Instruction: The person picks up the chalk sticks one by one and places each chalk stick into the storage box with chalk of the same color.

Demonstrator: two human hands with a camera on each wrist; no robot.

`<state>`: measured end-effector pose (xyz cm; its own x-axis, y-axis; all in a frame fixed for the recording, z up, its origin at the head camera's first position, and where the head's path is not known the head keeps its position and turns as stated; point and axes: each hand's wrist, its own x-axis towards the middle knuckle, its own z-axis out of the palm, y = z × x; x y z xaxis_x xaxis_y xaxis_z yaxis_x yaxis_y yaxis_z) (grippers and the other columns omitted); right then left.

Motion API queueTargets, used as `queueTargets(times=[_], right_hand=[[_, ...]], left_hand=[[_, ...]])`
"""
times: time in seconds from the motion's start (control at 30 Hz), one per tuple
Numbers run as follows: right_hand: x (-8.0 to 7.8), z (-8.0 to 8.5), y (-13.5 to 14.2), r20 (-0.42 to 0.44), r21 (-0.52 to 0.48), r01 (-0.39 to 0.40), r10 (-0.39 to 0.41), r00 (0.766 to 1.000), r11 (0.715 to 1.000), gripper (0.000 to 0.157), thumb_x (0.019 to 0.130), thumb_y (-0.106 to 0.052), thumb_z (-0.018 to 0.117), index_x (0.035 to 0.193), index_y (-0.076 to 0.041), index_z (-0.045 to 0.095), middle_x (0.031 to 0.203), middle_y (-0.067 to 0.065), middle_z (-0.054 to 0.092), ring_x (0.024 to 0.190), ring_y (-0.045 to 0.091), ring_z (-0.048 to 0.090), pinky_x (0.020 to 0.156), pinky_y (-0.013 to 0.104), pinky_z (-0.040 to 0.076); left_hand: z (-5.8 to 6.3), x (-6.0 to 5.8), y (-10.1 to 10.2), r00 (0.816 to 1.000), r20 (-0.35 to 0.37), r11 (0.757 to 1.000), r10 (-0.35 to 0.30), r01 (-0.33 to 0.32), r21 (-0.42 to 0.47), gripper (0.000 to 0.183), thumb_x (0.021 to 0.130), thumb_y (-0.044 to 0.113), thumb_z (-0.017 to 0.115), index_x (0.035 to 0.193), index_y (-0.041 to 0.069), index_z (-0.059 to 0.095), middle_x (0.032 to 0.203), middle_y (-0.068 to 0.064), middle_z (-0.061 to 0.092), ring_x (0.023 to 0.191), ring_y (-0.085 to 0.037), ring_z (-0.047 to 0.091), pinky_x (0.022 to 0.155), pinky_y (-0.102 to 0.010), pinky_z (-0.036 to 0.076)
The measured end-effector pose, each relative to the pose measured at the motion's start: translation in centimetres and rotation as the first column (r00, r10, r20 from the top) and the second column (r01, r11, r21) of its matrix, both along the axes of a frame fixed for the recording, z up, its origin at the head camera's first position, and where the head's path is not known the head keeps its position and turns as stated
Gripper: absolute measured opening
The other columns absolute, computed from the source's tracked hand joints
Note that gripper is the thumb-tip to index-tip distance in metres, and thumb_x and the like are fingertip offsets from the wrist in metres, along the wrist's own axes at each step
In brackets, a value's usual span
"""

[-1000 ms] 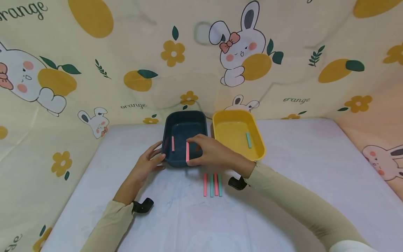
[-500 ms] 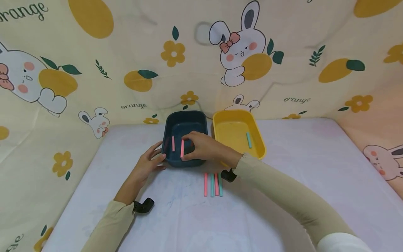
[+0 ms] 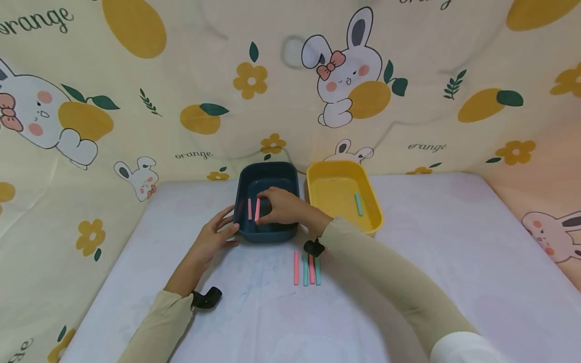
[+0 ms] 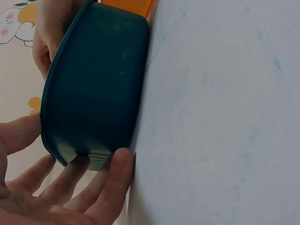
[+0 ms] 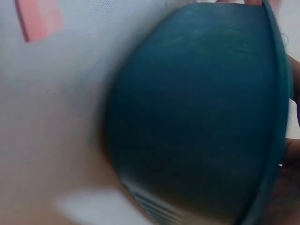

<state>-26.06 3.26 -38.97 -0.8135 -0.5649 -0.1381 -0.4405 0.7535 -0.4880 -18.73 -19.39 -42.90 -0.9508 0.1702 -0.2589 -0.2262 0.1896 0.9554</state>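
Observation:
My right hand point(image 3: 282, 206) reaches over the dark blue bin point(image 3: 268, 236) and pinches a pink chalk stick point(image 3: 257, 210) upright between thumb and fingers. Beside it, a second pink chalk point(image 3: 249, 209) lies inside the same bin. At the bin's left front corner is my left hand point(image 3: 213, 237), its fingers spread against the wall and rim; the left wrist view shows these fingertips point(image 4: 121, 161) on the bin's outer side. The right wrist view is mostly filled by the bin's outer wall point(image 5: 197, 108), which hides the held chalk.
A yellow bin point(image 3: 333, 191) stands right of the blue one, with a teal chalk point(image 3: 358, 204) in it. In front lie pink chalks point(image 3: 296, 268) and teal chalks point(image 3: 305, 272) side by side on the white tabletop point(image 3: 254, 322). A printed cloth point(image 3: 272, 80) hangs behind.
My right hand has moved left and deeper over the blue bin with the pink chalk, bringing it close to the chalk lying there. The left hand has stayed at the bin's corner.

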Motion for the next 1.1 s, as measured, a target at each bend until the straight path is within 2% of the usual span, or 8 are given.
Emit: queueTargets(times=[0.23, 0.53, 0.7, 0.83, 1.1], right_hand=[[-0.5, -0.4, -1.0, -0.007, 0.043, -0.029, 0.029, 1.0, 0.999, 0.078, 0.083, -0.046, 0.078, 0.147, -0.011, 0.048, 0.146, 0.01, 0.051, 0.123, 0.023, 0.055, 0.109, 0.041, 0.047], [-1.8, -0.5, -1.6, 0.034, 0.134, -0.033, 0.029, 0.999, 0.99, 0.077, 0.084, -0.044, 0.078, 0.147, -0.011, 0.047, 0.149, 0.01, 0.049, 0.132, 0.024, 0.05, 0.116, 0.042, 0.039], [-2.5, -0.9, -1.7, 0.048, 0.124, -0.022, 0.016, 0.999, 0.992, 0.076, 0.085, -0.04, 0.079, 0.147, -0.01, 0.047, 0.148, 0.011, 0.05, 0.134, 0.025, 0.049, 0.118, 0.042, 0.037], [-2.9, -1.5, -1.8, 0.05, 0.104, -0.046, 0.041, 0.998, 0.993, 0.073, 0.084, -0.037, 0.079, 0.145, -0.008, 0.049, 0.146, 0.012, 0.052, 0.133, 0.025, 0.05, 0.117, 0.041, 0.037], [-3.3, -2.4, -2.4, 0.025, 0.089, -0.038, 0.036, 0.999, 0.995, 0.072, 0.084, -0.036, 0.08, 0.144, -0.008, 0.051, 0.143, 0.012, 0.055, 0.131, 0.026, 0.051, 0.116, 0.04, 0.038]], left_hand=[[-0.1, 0.0, -0.1, 1.0, -0.008, 1.0, -0.004, 0.004, 0.003, 0.062, 0.101, 0.022, 0.058, 0.156, 0.029, 0.031, 0.16, -0.014, 0.036, 0.116, -0.02, 0.061, 0.093, -0.04, 0.057], [0.1, 0.0, -0.1, 1.0, -0.003, 1.0, -0.004, 0.004, -0.003, 0.062, 0.102, 0.023, 0.058, 0.156, 0.029, 0.031, 0.16, -0.013, 0.036, 0.116, -0.019, 0.061, 0.095, -0.042, 0.056], [-0.1, -0.3, -0.1, 1.0, 0.002, 1.0, -0.002, 0.002, 0.0, 0.061, 0.102, 0.022, 0.057, 0.156, 0.032, 0.032, 0.16, -0.011, 0.036, 0.123, -0.026, 0.058, 0.096, -0.043, 0.056], [-0.2, -0.3, 0.0, 1.0, 0.005, 1.0, 0.007, -0.007, -0.005, 0.06, 0.102, 0.02, 0.057, 0.156, 0.031, 0.032, 0.16, -0.012, 0.036, 0.129, -0.03, 0.055, 0.095, -0.042, 0.056], [-0.4, -0.2, -0.2, 1.0, -0.015, 1.0, 0.004, -0.004, 0.012, 0.062, 0.101, 0.02, 0.059, 0.156, 0.029, 0.031, 0.159, -0.012, 0.038, 0.122, -0.022, 0.059, 0.092, -0.04, 0.057]])
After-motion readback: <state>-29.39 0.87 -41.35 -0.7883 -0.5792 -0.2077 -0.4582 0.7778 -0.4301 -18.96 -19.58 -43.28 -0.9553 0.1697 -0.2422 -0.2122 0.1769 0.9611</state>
